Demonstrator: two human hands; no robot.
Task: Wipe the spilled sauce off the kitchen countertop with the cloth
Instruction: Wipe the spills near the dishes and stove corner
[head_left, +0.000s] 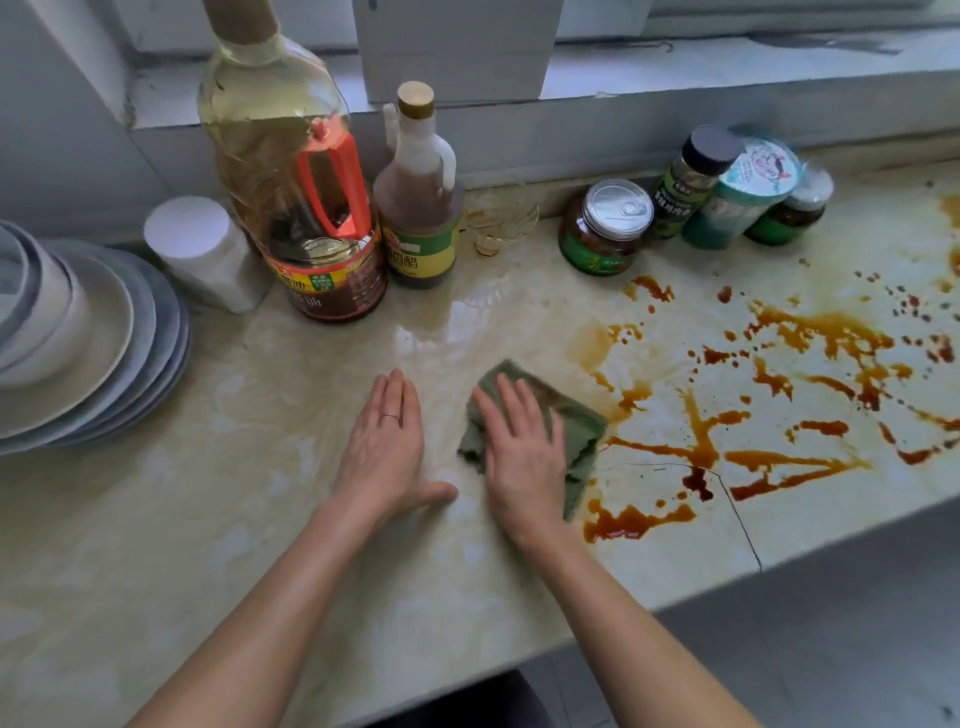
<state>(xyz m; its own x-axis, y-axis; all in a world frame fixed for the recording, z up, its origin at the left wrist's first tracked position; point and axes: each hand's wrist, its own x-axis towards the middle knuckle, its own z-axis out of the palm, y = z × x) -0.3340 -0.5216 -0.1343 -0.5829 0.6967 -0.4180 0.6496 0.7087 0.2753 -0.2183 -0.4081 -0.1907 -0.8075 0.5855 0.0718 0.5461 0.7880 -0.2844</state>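
one green cloth (582, 431), long axis far-left to near-right, under the flat, wide right grip (524, 452); left grip (387, 441) wide, flat on worktop (234, 493).

Middle of countertop (208, 519): right hand (524, 447) flat on cloth (576, 421). Left hand (387, 441) flat on bare counter just left of the cloth, not touching it. Sauce spill (831, 332) reaches the cloth's right edge and spreads to far right. Plate stack (104, 353) at far left. Along back wall, left to right: tub (202, 249), oil bottle (291, 197), vinegar bottle (418, 208), small glass (501, 226), jar (605, 228), spice bottle (685, 182), round container (743, 197), small jar (795, 210). Last four sit behind the spill.
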